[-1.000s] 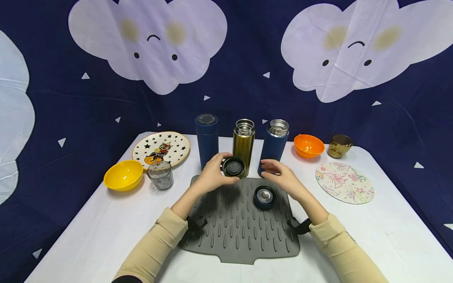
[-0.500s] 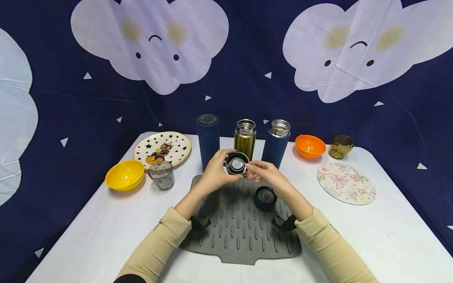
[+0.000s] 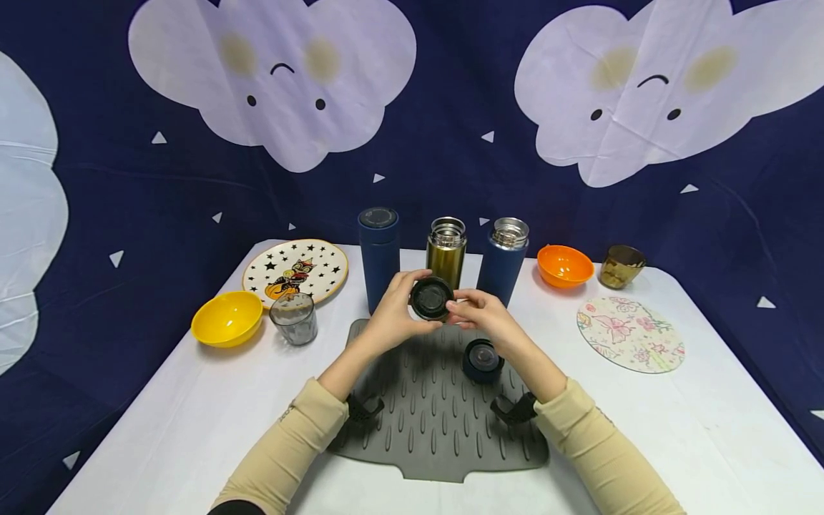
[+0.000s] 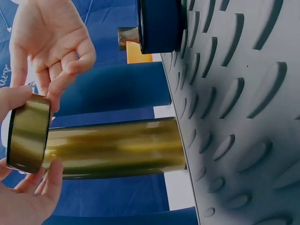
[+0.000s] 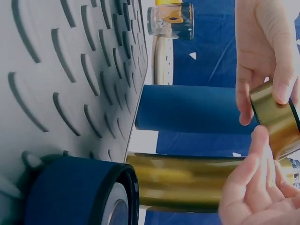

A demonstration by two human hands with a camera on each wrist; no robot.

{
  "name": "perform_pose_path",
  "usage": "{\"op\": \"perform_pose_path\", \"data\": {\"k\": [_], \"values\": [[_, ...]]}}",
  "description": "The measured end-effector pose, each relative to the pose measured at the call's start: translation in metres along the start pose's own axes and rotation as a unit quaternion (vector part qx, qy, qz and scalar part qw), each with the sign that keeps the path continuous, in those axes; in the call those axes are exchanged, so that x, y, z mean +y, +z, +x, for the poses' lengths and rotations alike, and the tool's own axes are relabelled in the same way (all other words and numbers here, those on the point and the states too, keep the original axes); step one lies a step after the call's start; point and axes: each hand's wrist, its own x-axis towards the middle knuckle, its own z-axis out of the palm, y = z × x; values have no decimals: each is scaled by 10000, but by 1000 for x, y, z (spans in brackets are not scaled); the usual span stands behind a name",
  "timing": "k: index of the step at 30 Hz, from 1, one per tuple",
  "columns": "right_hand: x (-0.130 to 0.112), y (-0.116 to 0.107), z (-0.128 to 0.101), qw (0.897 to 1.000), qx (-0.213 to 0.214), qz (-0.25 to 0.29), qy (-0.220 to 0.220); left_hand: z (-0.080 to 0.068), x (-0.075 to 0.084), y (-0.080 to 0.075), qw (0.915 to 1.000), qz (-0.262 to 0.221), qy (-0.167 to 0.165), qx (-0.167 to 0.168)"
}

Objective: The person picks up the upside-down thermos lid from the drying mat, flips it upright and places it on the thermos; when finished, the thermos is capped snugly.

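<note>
the left hand [image 3: 391,315] is gripping a gold lid [image 3: 431,298] by its rim, thumb and fingers curled round it, and is holding it in the air just in front of the open gold flask [image 3: 445,252]. the right hand [image 3: 484,317] is meeting it from the other side, fingertips pinching the lid's edge, so both hands are sharing the one piece, probably to steady it while it is being turned over or looked at. in the left wrist view the lid [image 4: 29,132] is sitting level with the flask's mouth.

a dark blue lid [image 3: 481,359] is lying on the grey ridged mat [image 3: 438,422], just beside the right forearm. it likely belongs to the open blue flask [image 3: 504,260] standing behind it. a capped blue flask [image 3: 378,255] is standing to the left of the gold one.

the white surface [image 3: 193,415] is also carrying a yellow bowl [image 3: 227,318], a clear glass [image 3: 293,318], a starred plate [image 3: 295,270], an orange bowl [image 3: 564,265], a gold cup [image 3: 620,266] and a floral coaster [image 3: 629,334]. a navy backdrop with pale cloud faces [image 3: 273,71] is hanging behind.
</note>
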Motion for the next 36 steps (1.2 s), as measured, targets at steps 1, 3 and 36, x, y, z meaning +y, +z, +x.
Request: {"op": "perform_pose_path", "data": {"k": [1,3,36], "values": [[0,0,0,10000,-5,55,-70,0,0,-1,9998,-116,-128,-92],[1,1,-2,9997,-6,126,-216,1,0,-3,9975,-410,-503,-280],[13,10,-6,8138,1544,-3151,-4633,11,17,-18,9608,-2075,-1678,-757]]}}
